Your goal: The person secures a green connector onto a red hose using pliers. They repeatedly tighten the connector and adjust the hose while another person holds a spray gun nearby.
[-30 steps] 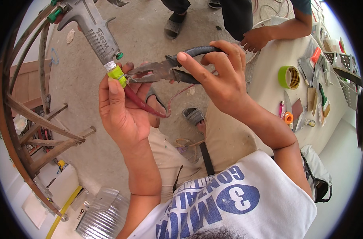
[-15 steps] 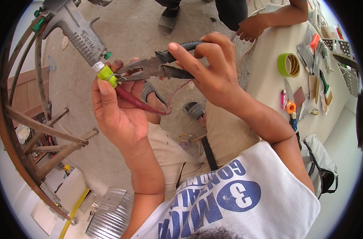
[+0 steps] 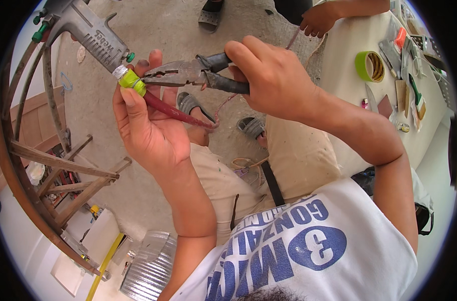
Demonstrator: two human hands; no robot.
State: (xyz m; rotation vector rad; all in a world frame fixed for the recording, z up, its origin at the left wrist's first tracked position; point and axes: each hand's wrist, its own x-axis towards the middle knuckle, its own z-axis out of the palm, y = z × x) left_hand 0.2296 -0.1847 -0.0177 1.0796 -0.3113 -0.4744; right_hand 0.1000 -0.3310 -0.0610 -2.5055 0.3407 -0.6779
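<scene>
While our left hand (image 3: 148, 130) is wrapping its fingers around a red hose (image 3: 173, 111) just below its green-taped joint (image 3: 132, 82), our right hand (image 3: 271, 80) is squeezing pliers (image 3: 188, 74) shut by the handles, their tip touching that tape. The hose is running from a grey spray gun (image 3: 90, 32) up left. Beyond, a green tape roll (image 3: 369, 66) is lying on the white table (image 3: 349, 45), where another person's hand (image 3: 316, 20) is resting.
</scene>
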